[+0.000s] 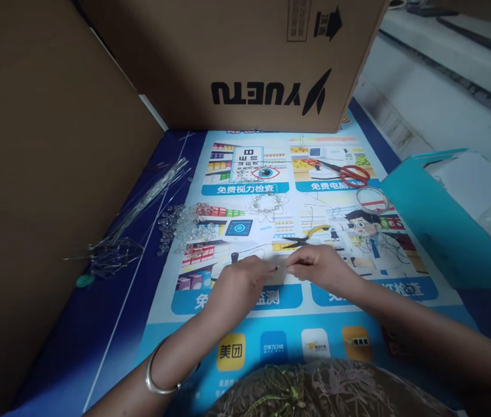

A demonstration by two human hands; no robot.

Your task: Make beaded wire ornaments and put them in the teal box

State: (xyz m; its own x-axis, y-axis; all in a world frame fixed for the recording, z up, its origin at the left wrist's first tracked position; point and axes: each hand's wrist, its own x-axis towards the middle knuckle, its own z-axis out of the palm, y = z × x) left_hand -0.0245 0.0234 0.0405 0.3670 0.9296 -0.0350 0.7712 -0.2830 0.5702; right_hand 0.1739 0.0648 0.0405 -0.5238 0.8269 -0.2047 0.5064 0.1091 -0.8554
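My left hand is closed in a pinch, with a tiny dark tip showing at its fingertips; what it belongs to is too small to name. Just to its right, my right hand also pinches, and whatever lies between its fingers is hidden. A small gap separates the two hands. Directly beyond them lie yellow-handled pliers. Farther off is a ring of clear beads and thin wire loops. Many loose clear beads are heaped to the left of the hands.
A bundle of thin metal wires lies at the left by a cardboard wall. Red-handled scissors and a clear round spool are at the back right. A teal folder borders the right side. A carton closes the back.
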